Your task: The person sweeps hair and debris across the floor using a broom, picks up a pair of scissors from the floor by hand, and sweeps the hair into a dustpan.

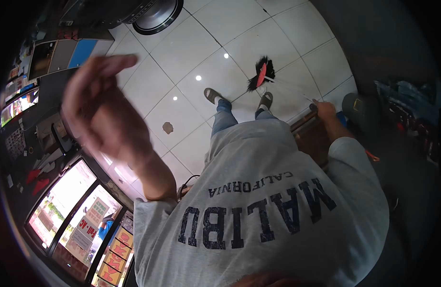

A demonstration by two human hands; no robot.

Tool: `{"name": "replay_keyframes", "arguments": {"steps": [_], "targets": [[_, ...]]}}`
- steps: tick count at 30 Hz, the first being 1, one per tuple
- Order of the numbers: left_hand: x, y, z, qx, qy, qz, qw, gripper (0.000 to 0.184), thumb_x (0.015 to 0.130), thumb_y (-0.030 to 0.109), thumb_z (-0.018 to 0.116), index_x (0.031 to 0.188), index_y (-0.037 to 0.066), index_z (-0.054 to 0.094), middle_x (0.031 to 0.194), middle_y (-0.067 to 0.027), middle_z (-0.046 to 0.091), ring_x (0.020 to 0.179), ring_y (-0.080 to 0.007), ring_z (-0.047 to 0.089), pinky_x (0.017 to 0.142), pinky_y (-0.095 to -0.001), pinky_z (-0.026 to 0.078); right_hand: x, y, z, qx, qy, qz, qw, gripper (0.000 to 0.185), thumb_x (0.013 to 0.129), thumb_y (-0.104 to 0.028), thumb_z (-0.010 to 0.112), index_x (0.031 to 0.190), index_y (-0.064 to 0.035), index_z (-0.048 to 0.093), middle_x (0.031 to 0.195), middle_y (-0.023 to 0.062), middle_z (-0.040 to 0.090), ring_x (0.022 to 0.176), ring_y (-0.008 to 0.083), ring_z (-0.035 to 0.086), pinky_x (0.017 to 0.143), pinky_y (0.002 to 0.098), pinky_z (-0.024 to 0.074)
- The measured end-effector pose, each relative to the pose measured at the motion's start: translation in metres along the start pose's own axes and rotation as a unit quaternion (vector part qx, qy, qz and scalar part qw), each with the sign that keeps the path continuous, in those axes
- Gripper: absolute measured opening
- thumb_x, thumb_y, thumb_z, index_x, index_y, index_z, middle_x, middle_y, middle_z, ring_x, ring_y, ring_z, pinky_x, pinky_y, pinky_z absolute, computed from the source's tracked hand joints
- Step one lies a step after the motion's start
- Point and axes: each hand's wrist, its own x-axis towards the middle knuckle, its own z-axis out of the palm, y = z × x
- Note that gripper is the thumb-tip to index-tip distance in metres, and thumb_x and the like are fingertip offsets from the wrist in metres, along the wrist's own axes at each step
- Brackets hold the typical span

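Black bristles [265, 62] of our broom [262, 75] sit just ahead of our right foot [265, 100]; our right grip [326, 110] wraps its handle [308, 99]; our raised left grip [103, 103] blurs, so we cannot tell how open.

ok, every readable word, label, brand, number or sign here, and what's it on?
"MALIBU": shirt
"CALIFORNIA": shirt
"AC": white sign; rest unclear
Yellow sign: too blurred to read
Beside silver disc: lettering too small to read
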Motion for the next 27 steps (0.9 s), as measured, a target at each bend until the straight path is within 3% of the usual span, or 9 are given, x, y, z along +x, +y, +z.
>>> {"name": "replay_keyframes", "arguments": {"steps": [3, 5, 8, 10, 12, 15, 18, 27], "targets": [[0.004, 0.099, 0.034, -0.232, 0.140, 0.075, 0.960, 0.056, 0.088, 0.056, 0.047, 0.117, 0.008, 0.050, 0.108, -0.0187, 0.054, 0.099, -0.0355, 0.053, 0.096, -0.0547, 0.036, -0.046, 0.050, 0.015, 0.030, 0.062, -0.008, 0.998, 0.045, 0.086, -0.020, 0.055, 0.130, -0.0296, 0.053, 0.080, 0.0136, 0.065, 0.076, 0.0326, 0.064, 0.070, 0.0472, 0.0501], [0.028, 0.149, 0.026, -0.266, -0.060, 0.110, 0.956, 0.036, 0.090, 0.038, 0.043, 0.117, 0.018, 0.056, 0.117, -0.0143, 0.051, 0.114, -0.0300, 0.044, 0.097, -0.0496, 0.029, -0.069, 0.074, 0.032, 0.060, 0.084, -0.010, 0.995, 0.044, 0.084, -0.019, 0.056, 0.128, -0.0269, 0.055, 0.077, 0.0154, 0.064, 0.069, 0.0347, 0.063, 0.065, 0.0493, 0.0493], [0.046, 0.176, 0.065, -0.165, -0.129, 0.077, 0.975, 0.021, 0.089, 0.022, 0.048, 0.103, 0.014, 0.061, 0.110, -0.0063, 0.054, 0.104, -0.0202, 0.046, 0.086, -0.0353, 0.037, -0.086, 0.062, 0.038, 0.110, 0.082, -0.065, 0.988, 0.047, 0.084, -0.015, 0.056, 0.129, -0.0266, 0.054, 0.080, 0.0162, 0.064, 0.073, 0.0346, 0.063, 0.068, 0.0492, 0.0491], [0.039, 0.172, 0.090, -0.152, -0.088, 0.103, 0.979, 0.020, 0.090, 0.023, 0.047, 0.102, 0.015, 0.062, 0.108, -0.0055, 0.053, 0.102, -0.0200, 0.046, 0.086, -0.0354, 0.037, -0.073, 0.040, 0.062, 0.116, 0.085, -0.114, 0.983, 0.049, 0.083, -0.011, 0.054, 0.129, -0.0266, 0.054, 0.084, 0.0172, 0.064, 0.081, 0.0335, 0.064, 0.073, 0.0482, 0.0494], [0.036, 0.188, 0.092, -0.109, -0.094, 0.091, 0.985, 0.021, 0.091, 0.023, 0.046, 0.101, 0.016, 0.062, 0.108, -0.0048, 0.053, 0.101, -0.0198, 0.046, 0.086, -0.0357, 0.036, -0.057, -0.003, 0.060, 0.113, -0.004, -0.067, 0.991, 0.044, 0.085, -0.009, 0.047, 0.123, -0.0271, 0.059, 0.095, 0.0153, 0.066, 0.091, 0.0308, 0.064, 0.081, 0.0460, 0.0482], [0.030, 0.189, 0.095, -0.166, -0.113, 0.125, 0.972, 0.022, 0.092, 0.026, 0.045, 0.102, 0.020, 0.063, 0.108, -0.0041, 0.053, 0.102, -0.0194, 0.046, 0.087, -0.0362, 0.035, -0.037, -0.041, 0.046, 0.055, -0.027, -0.039, 0.997, 0.045, 0.085, -0.009, 0.050, 0.124, -0.0282, 0.059, 0.101, 0.0110, 0.066, 0.097, 0.0269, 0.063, 0.085, 0.0417, 0.0479], [0.021, 0.187, 0.079, -0.212, -0.105, 0.159, 0.959, 0.024, 0.093, 0.029, 0.044, 0.106, 0.022, 0.063, 0.110, -0.0041, 0.052, 0.103, -0.0196, 0.046, 0.086, -0.0366, 0.035, -0.032, -0.032, 0.039, 0.035, -0.030, -0.005, 0.999, 0.044, 0.086, -0.010, 0.052, 0.125, -0.0294, 0.059, 0.103, 0.0069, 0.066, 0.101, 0.0245, 0.062, 0.086, 0.0378, 0.0474], [-0.011, 0.210, 0.028, -0.136, 0.008, 0.199, 0.970, 0.029, 0.095, 0.032, 0.042, 0.117, 0.024, 0.060, 0.113, -0.0054, 0.049, 0.108, -0.0212, 0.044, 0.085, -0.0378, 0.035, -0.047, 0.011, 0.006, -0.059, -0.007, 0.088, 0.994, 0.040, 0.086, -0.010, 0.053, 0.123, -0.0246, 0.059, 0.101, 0.0074, 0.066, 0.098, 0.0238, 0.062, 0.085, 0.0364, 0.0490]]}}
